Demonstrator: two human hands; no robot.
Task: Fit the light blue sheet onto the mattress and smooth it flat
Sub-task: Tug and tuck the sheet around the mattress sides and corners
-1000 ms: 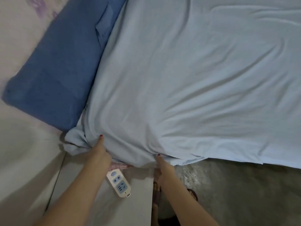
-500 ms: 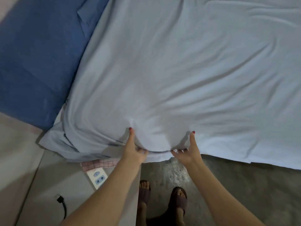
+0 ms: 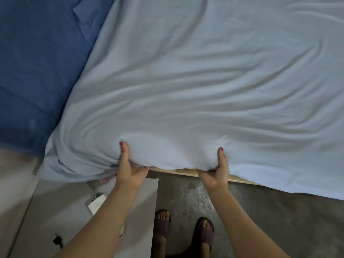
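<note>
1. Both hands grip the near edge of the light blue sheet (image 3: 195, 86): the left hand (image 3: 128, 168) and the right hand (image 3: 216, 174) each have the thumb on top of the cloth and the fingers curled under the edge, so each grip is closed on the sheet.
2. That sheet is the largest thing in view; it covers most of the bed and lies in long wrinkles that run across it from the held edge.
3. Between the two grips the cloth bulges up in a soft rounded hump, and the edge there is lifted, showing a pale wooden bed frame (image 3: 188, 172) just below.
4. One dark blue cloth (image 3: 37, 71) lies on the bed at the left, beside the light blue sheet, which overlaps its right edge.
5. At the near left corner the sheet bunches into folds (image 3: 61, 168), hanging over the corner just left of the left hand.
6. One white counter (image 3: 55, 205) stands under the left forearm, touching the bed side; on it lies one white power strip (image 3: 95, 202), partly hidden by the arm, and one black plug (image 3: 56, 240).
7. A grey concrete floor (image 3: 279, 220) fills the lower right.
8. Two feet in dark slippers (image 3: 203, 233) stand on the floor between the forearms.
9. No containers show here.
</note>
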